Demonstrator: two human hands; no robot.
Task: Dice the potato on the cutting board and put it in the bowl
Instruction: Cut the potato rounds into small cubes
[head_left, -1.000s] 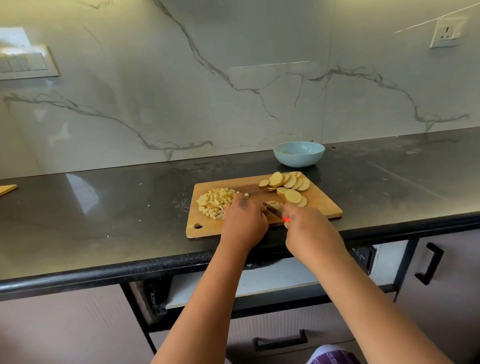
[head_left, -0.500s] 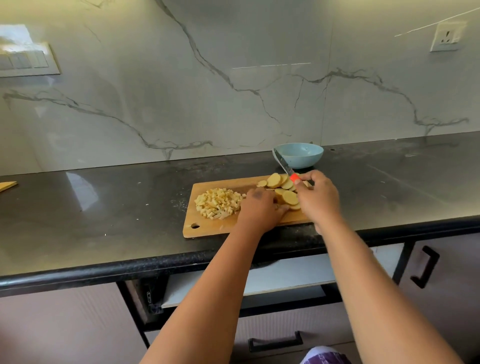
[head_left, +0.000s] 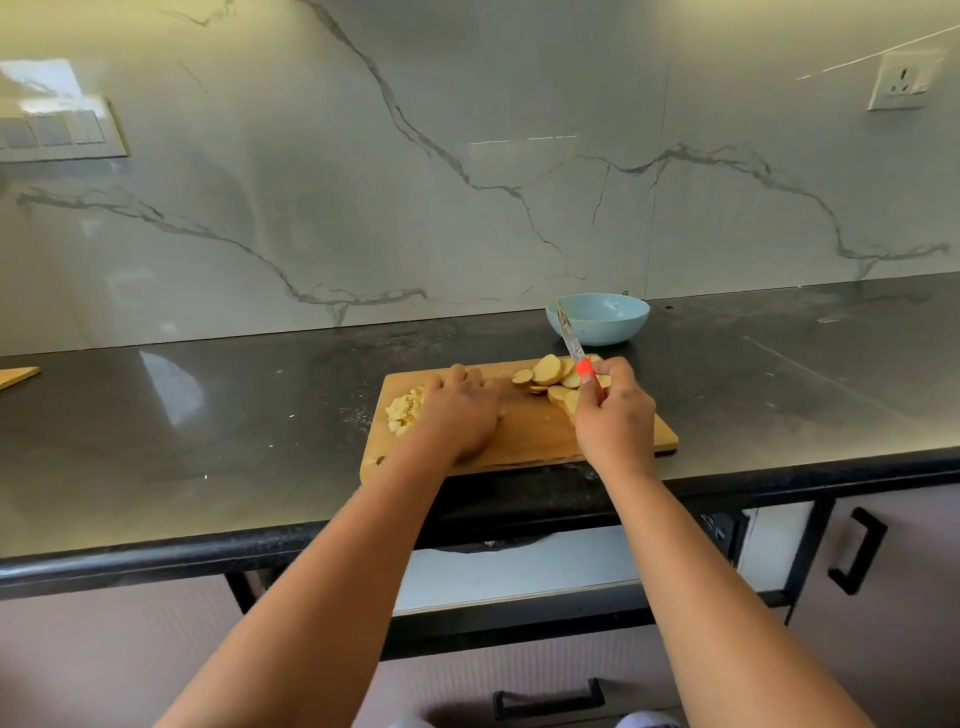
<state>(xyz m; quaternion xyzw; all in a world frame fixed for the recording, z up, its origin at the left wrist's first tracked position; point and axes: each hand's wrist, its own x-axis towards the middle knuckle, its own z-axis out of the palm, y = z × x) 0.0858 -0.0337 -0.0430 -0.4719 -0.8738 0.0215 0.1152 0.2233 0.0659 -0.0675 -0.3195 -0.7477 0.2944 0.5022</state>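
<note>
Where left hand (head_left: 457, 413) rests, pale, seemingly small-cut potato dice (head_left: 404, 411)

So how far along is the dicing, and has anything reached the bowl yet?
Partly done. A pile of diced potato sits at the cutting board's left end, with the left hand laid flat beside it. In hand: the right hand grips the knife, blade raised toward the bowl. Left: the round slices at the back right are uncut, and no potato shows in the bowl.
</note>
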